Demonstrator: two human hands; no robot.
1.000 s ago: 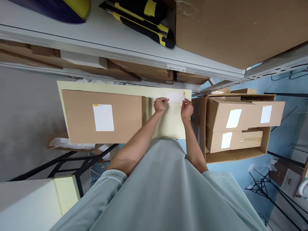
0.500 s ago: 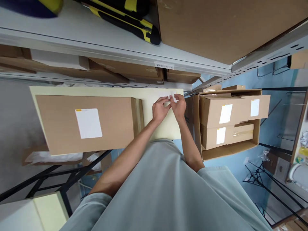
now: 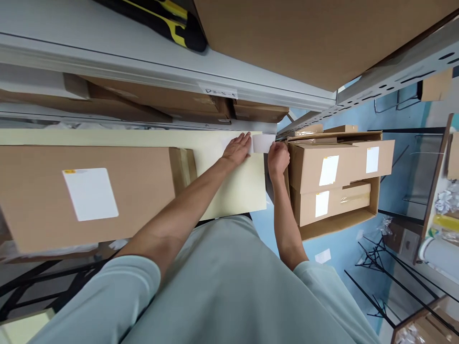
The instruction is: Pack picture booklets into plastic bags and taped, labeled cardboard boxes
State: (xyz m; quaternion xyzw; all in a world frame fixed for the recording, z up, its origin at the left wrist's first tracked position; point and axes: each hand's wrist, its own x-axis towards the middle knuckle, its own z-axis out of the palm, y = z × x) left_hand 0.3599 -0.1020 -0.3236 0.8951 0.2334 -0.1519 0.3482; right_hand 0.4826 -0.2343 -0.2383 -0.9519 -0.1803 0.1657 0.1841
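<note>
- Pale green cloth of the person's sleeve (image 3: 118,291) fills the near edge; both bare forearms reach away over a cream table (image 3: 233,191).
- Left hand (image 3: 236,149) lies open and flat, palm down, at the table's far right corner, fingers spread beside a small white label (image 3: 263,142).
- Right hand (image 3: 278,156) is curled at the table's right edge, fingertips pinching the label's right end; the label is a thin paper rectangle, lying across the far right corner and overhanging it slightly.
- As I judge it, the step in hand is peeling or flattening the label; the next move calls for a light, steady pull with the left palm bracing the table, since thin paper creases easily.
- Matte brown box (image 3: 89,191), long and flat, lies on the table's left part with a white sheet stuck on its top, well apart from the hands.
- To the right, an open carton (image 3: 373,210) holds labelled boxes (image 3: 340,162), smooth cardboard with tape.
- Farthest, a grey metal shelf (image 3: 143,62) carries flattened cardboard below and a black-and-yellow tool (image 3: 172,26) above.
</note>
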